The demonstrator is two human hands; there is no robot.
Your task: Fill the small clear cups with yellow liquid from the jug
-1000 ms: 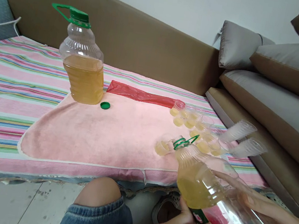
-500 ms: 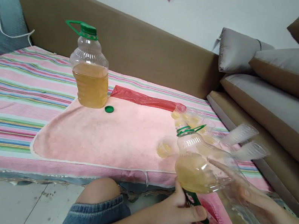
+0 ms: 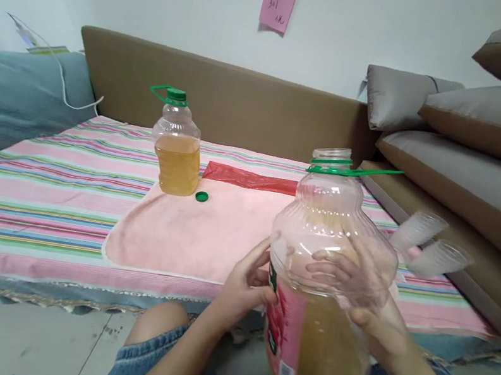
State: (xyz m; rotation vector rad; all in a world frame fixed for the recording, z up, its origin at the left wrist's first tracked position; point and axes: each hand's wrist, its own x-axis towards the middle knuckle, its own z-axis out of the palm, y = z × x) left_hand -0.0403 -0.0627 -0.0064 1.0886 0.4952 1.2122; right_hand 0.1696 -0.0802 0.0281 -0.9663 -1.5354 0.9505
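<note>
A large clear plastic jug (image 3: pixel 332 355) of yellowish liquid stands nearly upright above my lap, its mouth uncapped. A green carrying ring sticks out to the right from its neck. My left hand (image 3: pixel 246 286) grips its left side by the pink-and-red label. Around the back and right side wraps my right hand (image 3: pixel 360 279), its fingers seen through the clear plastic. On the pink cloth (image 3: pixel 184 240) lies a green cap (image 3: pixel 201 196), beside a second, capped jug (image 3: pixel 177 166) of the same liquid. Cups behind the held jug are mostly hidden.
Two stacks of clear plastic cups (image 3: pixel 440 259) lie tilted at the right. A red plastic bag (image 3: pixel 252 179) lies flat along the cloth's back edge. Grey-brown cushions (image 3: pixel 476 161) are piled at the right, and a blue-grey cushion (image 3: pixel 15 103) sits at the left.
The held jug has swung from a tilted, mouth-left pose over a cup to nearly upright and nearer me. Both hands stay on it. The view has also tilted up and shifted left.
</note>
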